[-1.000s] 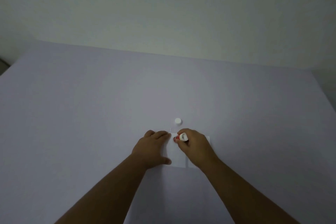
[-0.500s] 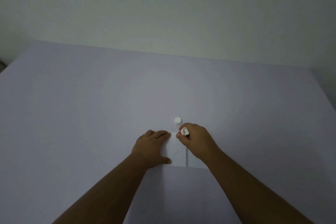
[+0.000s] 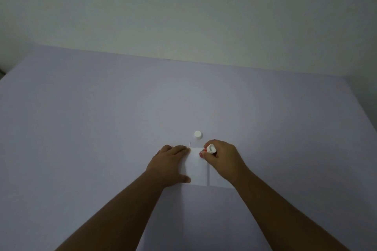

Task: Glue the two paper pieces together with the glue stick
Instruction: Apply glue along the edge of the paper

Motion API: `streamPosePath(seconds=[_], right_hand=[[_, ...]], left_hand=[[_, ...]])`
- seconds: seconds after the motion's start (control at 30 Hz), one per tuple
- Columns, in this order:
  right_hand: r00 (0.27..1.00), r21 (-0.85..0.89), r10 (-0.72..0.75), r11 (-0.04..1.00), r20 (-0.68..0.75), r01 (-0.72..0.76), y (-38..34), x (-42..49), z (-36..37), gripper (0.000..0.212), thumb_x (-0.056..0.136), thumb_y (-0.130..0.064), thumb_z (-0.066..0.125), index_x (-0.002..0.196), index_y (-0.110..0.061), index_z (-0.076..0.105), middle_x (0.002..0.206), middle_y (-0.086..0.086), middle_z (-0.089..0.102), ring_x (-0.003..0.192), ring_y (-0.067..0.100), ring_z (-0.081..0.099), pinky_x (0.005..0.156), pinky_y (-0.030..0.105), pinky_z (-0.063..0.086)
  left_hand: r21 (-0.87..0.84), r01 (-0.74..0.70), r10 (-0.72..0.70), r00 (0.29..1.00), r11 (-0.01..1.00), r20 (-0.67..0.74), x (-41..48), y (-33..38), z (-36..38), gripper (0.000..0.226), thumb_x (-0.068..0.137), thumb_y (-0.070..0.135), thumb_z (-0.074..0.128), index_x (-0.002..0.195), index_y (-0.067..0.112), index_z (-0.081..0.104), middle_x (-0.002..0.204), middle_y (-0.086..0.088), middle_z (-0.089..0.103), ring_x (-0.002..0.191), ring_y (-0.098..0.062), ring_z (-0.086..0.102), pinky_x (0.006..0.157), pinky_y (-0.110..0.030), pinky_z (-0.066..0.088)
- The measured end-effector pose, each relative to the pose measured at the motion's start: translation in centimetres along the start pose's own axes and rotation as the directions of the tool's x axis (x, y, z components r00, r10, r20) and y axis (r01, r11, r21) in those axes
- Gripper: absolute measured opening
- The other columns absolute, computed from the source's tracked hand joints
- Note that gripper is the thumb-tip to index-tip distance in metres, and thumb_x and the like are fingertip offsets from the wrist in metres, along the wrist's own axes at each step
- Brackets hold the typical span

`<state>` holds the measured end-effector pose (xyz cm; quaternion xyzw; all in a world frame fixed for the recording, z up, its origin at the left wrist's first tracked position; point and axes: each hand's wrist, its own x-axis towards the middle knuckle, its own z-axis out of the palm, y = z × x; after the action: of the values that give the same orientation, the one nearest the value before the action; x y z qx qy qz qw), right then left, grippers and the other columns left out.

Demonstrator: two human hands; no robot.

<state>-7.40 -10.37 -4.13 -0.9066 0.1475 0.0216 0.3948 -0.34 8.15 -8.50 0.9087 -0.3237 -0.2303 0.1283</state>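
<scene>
Since half a second ago, the right hand [image 3: 223, 159] has tipped the glue stick [image 3: 207, 150] so its red part shows again, low by the fingers, and its white end points up and away. That hand is curled tight around the stick, with the knuckles up and the wrist bent in toward the middle. The stick's low end sits at the top right corner of the left paper [image 3: 196, 166]. I cannot tell if it touches.

The left hand [image 3: 170, 164] has stayed put. It lies flat, fingers together and pointing away, thumb stuck out to the side near the paper's bottom edge. It presses on the left side of that paper.

A second paper [image 3: 216, 179] lies just to the right, partly under the right hand and wrist, with a thin gap between the two. The white cap [image 3: 197, 134] stands on the table [image 3: 81, 128], just past the papers. Both arms reach in from below, bare.
</scene>
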Motion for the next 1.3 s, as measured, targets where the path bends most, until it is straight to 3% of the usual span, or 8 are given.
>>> streamPosePath(seconds=[0.2, 0.37, 0.57, 0.8, 1.0, 1.07, 1.2, 1.3], right_hand=[[0.985, 0.037, -0.042, 0.999, 0.168, 0.036, 1.1, -3.0, 0.5, 0.011, 0.080, -0.034, 0.063, 0.087, -0.025, 0.062, 0.083, -0.008, 0.066, 0.076, 0.001, 0.058, 0.066, 0.014, 0.044], [0.999, 0.031, -0.012, 0.999, 0.036, 0.011, 0.9, -1.4, -0.3, 0.013, 0.082, -0.029, 0.064, 0.092, -0.020, 0.063, 0.081, -0.009, 0.062, 0.071, 0.001, 0.055, 0.063, 0.010, 0.039], [0.985, 0.038, -0.064, 0.998, 0.160, 0.058, 0.7, -2.2, 1.0, 0.009, 0.081, -0.036, 0.061, 0.086, -0.028, 0.061, 0.084, -0.009, 0.065, 0.075, 0.002, 0.057, 0.064, 0.012, 0.041], [0.999, 0.019, -0.037, 0.999, 0.028, 0.037, -0.1, 0.1, 0.6, 0.009, 0.083, -0.029, 0.063, 0.088, -0.021, 0.062, 0.078, -0.005, 0.062, 0.068, 0.004, 0.054, 0.062, 0.016, 0.041], [0.978, 0.065, -0.097, 0.994, 0.182, 0.086, -0.9, -1.3, 2.0, 0.010, 0.081, -0.029, 0.063, 0.088, -0.021, 0.063, 0.085, -0.003, 0.067, 0.077, 0.011, 0.059, 0.070, 0.025, 0.048], [0.984, 0.086, -0.099, 0.993, 0.147, 0.087, -1.1, -0.7, 1.7, 0.011, 0.081, -0.026, 0.064, 0.087, -0.018, 0.064, 0.084, 0.000, 0.067, 0.077, 0.013, 0.059, 0.071, 0.028, 0.048], [0.998, 0.073, -0.049, 0.996, 0.024, 0.047, -1.2, 0.7, 0.8, 0.013, 0.082, -0.025, 0.065, 0.092, -0.016, 0.064, 0.083, -0.001, 0.065, 0.075, 0.010, 0.056, 0.065, 0.019, 0.041], [0.997, 0.044, -0.049, 0.998, 0.065, 0.046, -0.9, -0.1, 1.0, 0.014, 0.081, -0.027, 0.064, 0.093, -0.018, 0.064, 0.086, -0.001, 0.066, 0.076, 0.010, 0.057, 0.067, 0.020, 0.042]], left_hand=[[-0.005, -0.002, 0.002, 1.000, 1.000, -0.006, 0.0, 0.0, -0.1, 0.096, 0.062, 0.063, 0.066, 0.142, 0.030, 0.024, 0.149, 0.011, 0.032, 0.128, -0.017, 0.029, 0.103, -0.037, 0.034], [0.001, 0.005, -0.005, 1.000, 1.000, -0.001, -0.1, 0.2, -0.1, 0.095, 0.063, 0.063, 0.066, 0.142, 0.031, 0.024, 0.148, 0.011, 0.032, 0.128, -0.017, 0.029, 0.103, -0.038, 0.035], [-0.002, 0.004, -0.004, 1.000, 1.000, -0.012, 0.0, 0.1, -0.1, 0.096, 0.061, 0.064, 0.066, 0.141, 0.030, 0.025, 0.148, 0.012, 0.033, 0.127, -0.017, 0.029, 0.102, -0.036, 0.035], [0.001, 0.017, -0.017, 1.000, 1.000, 0.004, 0.0, 0.1, -0.1, 0.096, 0.062, 0.065, 0.066, 0.141, 0.031, 0.023, 0.148, 0.012, 0.032, 0.128, -0.018, 0.029, 0.102, -0.037, 0.035], [0.002, 0.002, -0.002, 1.000, 1.000, -0.007, 0.0, 0.0, 0.0, 0.097, 0.061, 0.065, 0.066, 0.141, 0.030, 0.025, 0.148, 0.011, 0.033, 0.129, -0.018, 0.029, 0.104, -0.037, 0.034], [0.000, 0.008, -0.008, 1.000, 1.000, 0.000, 0.0, 0.0, 0.0, 0.097, 0.061, 0.065, 0.066, 0.141, 0.031, 0.024, 0.148, 0.011, 0.032, 0.129, -0.018, 0.029, 0.103, -0.037, 0.034], [-0.001, 0.021, -0.021, 1.000, 1.000, 0.006, 0.0, -0.1, 0.0, 0.097, 0.061, 0.065, 0.065, 0.141, 0.032, 0.023, 0.148, 0.013, 0.031, 0.129, -0.017, 0.027, 0.102, -0.037, 0.035], [-0.009, 0.019, -0.019, 1.000, 1.000, 0.004, 0.0, 0.0, 0.0, 0.097, 0.061, 0.065, 0.066, 0.141, 0.032, 0.023, 0.148, 0.013, 0.031, 0.128, -0.017, 0.028, 0.102, -0.037, 0.035]])
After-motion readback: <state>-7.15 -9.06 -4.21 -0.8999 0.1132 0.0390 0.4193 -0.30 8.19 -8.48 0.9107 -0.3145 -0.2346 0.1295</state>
